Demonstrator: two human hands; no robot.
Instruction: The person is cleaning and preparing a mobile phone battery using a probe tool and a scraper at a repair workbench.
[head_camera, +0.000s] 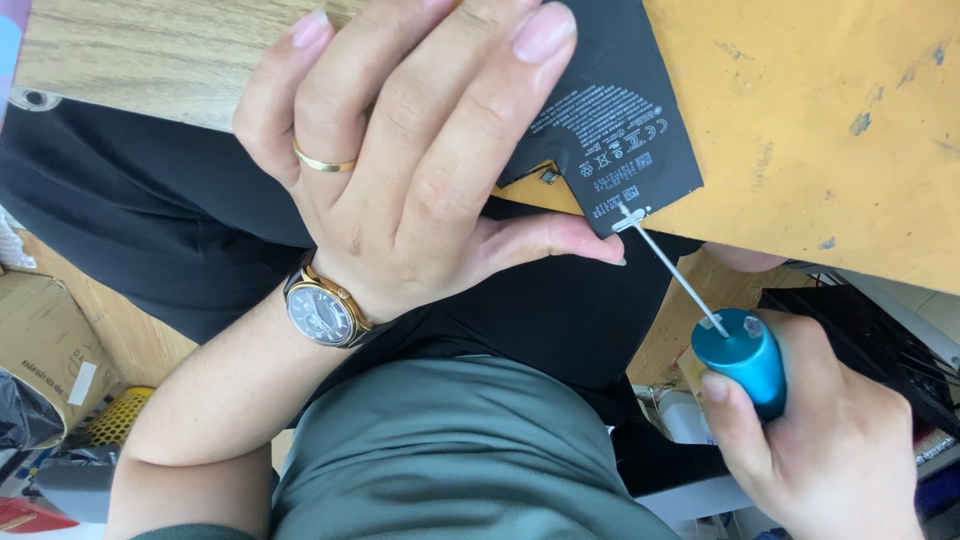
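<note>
I've got my left hand (420, 150) spread flat and pressing down on a flat black battery pack (610, 130), fingers open and fanned across it, thumb tucked along its lower edge. There's a gold ring (322, 160) on one finger and a wristwatch (322, 312) with a dark dial on that wrist. The battery lies at the near edge of the table, on an orange work mat (820, 130), with its L-shaped corner poking out past my fingers toward the right; bare wood-grain tabletop (150, 50) shows off to the left.

My right hand (830, 430) is down low on the right, fingers curled tight around the blue handle of a precision screwdriver (742, 352). Its thin metal shaft angles up and left, and the tip sits right at the small metal connector tab (630, 218) on the battery's bottom corner, touching it as far as I can tell.

Below the table edge I see my dark trousers and grey-green shirt. A cardboard box (45, 340) and a yellow basket (120, 415) sit on the floor at left.
</note>
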